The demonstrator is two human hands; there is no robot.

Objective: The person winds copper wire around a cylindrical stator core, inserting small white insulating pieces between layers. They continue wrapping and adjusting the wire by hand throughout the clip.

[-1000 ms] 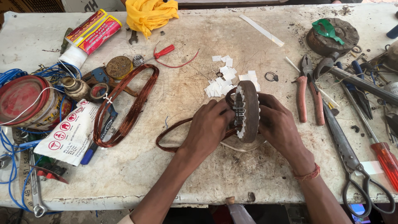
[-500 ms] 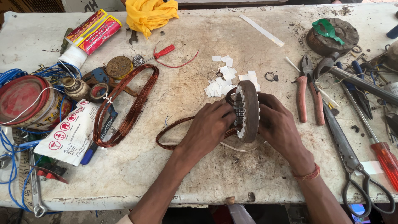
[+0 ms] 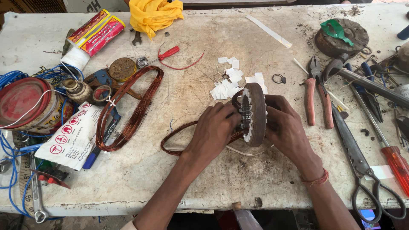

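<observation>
- Worn, scratched white workbench [image 3: 204,179] fills the frame, crowded with tools along both sides.
- At centre, a round stator core [image 3: 254,114] stands on edge on the bench, its slotted face with white insulation slips turned toward frame left.
- Left hand [image 3: 213,130] is closed against that face, fingers pressing at the slots; a copper coil [image 3: 181,135] trails out from under it toward lower left.
- Right hand [image 3: 286,127] wraps the core's back and rim, gripping it steady.
- To my eye the work is seating winding into slots: it would go best with the core held upright and still, the wire eased in turn by turn, the paper liners left unpushed and the enamel kept off the slot edges.
- Counting: one stator core, one large loose copper loop [image 3: 128,108] at left centre, one pile of white paper slips [image 3: 230,83] just above the core.
- Right of frame: one pair of red-handled pliers [image 3: 317,93], one pair of scissors [image 3: 362,166], one red screwdriver [image 3: 394,159].
- Upper frame: one yellow cloth [image 3: 153,15], one small red screwdriver [image 3: 166,54]; one red tin [image 3: 25,104] at far left.
</observation>
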